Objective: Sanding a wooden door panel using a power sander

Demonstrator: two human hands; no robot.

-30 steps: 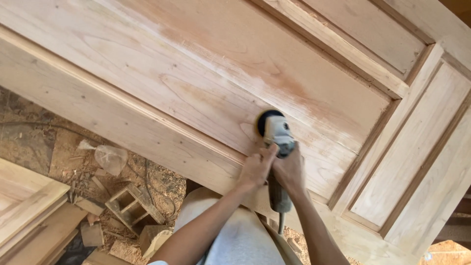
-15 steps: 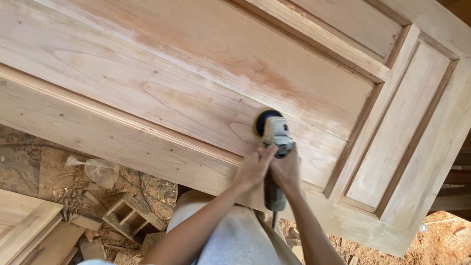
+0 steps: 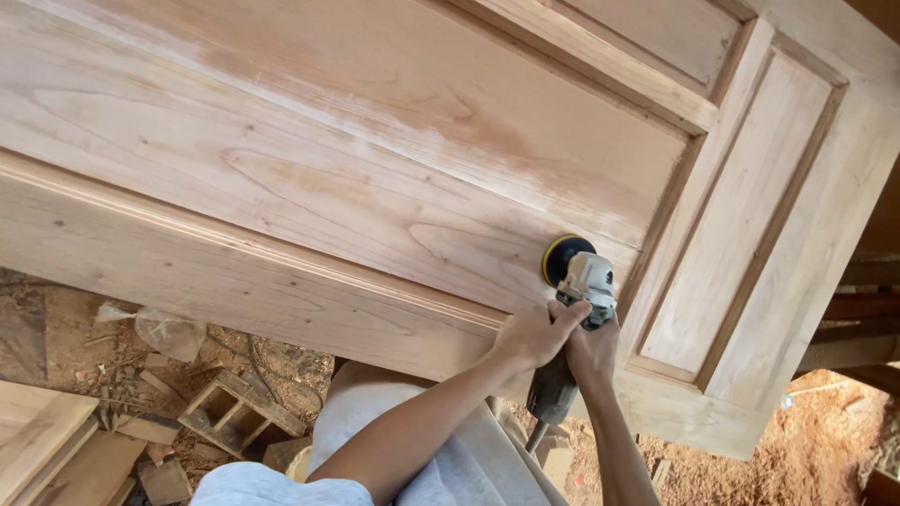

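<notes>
Sander (image 3: 574,281) lay pressed on the door (image 3: 375,169) panel near its right stile, its pad flat against the wood. Both hands, left (image 3: 534,335) and right (image 3: 592,354), were clenched around its body. Wood scraps (image 3: 225,412) littered the floor below.

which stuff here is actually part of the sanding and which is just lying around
In use:
- angle grinder with sanding disc, gripped by left hand and right hand
- panelled wooden door under the disc

Lying about:
- small wooden frame offcut on the sawdust floor
- crumpled clear plastic bag
- stacked boards
</notes>
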